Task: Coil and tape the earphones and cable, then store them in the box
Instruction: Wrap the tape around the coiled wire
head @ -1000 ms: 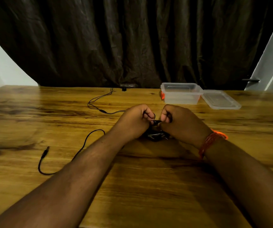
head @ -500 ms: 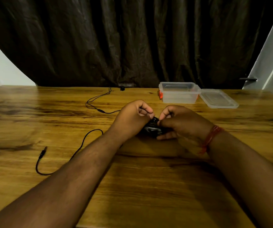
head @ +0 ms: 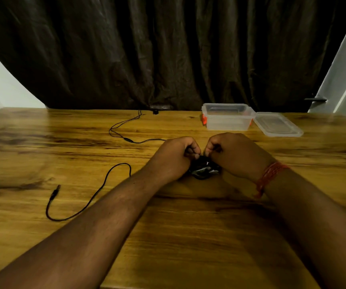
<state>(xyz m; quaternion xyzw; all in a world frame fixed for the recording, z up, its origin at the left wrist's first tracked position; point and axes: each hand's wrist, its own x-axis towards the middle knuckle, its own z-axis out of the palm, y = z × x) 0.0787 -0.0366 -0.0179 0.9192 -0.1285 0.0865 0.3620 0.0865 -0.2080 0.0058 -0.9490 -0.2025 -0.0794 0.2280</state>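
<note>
Fingers (head: 192,150) of left hand (head: 176,158) curled tight, pinching at top of dark bundle (head: 204,170) on table (head: 188,236); fingers of right hand (head: 233,154) likewise curled, pinching same spot from opposite side. Whether bundle is coiled cable, tape, or both: cannot tell, too dark and mostly hidden.

Change over last second: right-hand fingers, spread flatter along bundle 0.5 s ago, now drawn back into closed pinch; left hand shifted slightly, grip unchanged. Bundle kept between both hands, not lifted. Judged as repeated picking at 1 point, likely a tape end or loop being secured; coiling step incomplete.

Remaining loose length: earphones (head: 126,134) trailing left toward table's far edge; plug end (head: 56,189) lying well apart, near left.

Containers: 1 clear box (head: 227,117) at far side, open, no visible contents. Lid (head: 278,124) flat just beside box, right side.
</note>
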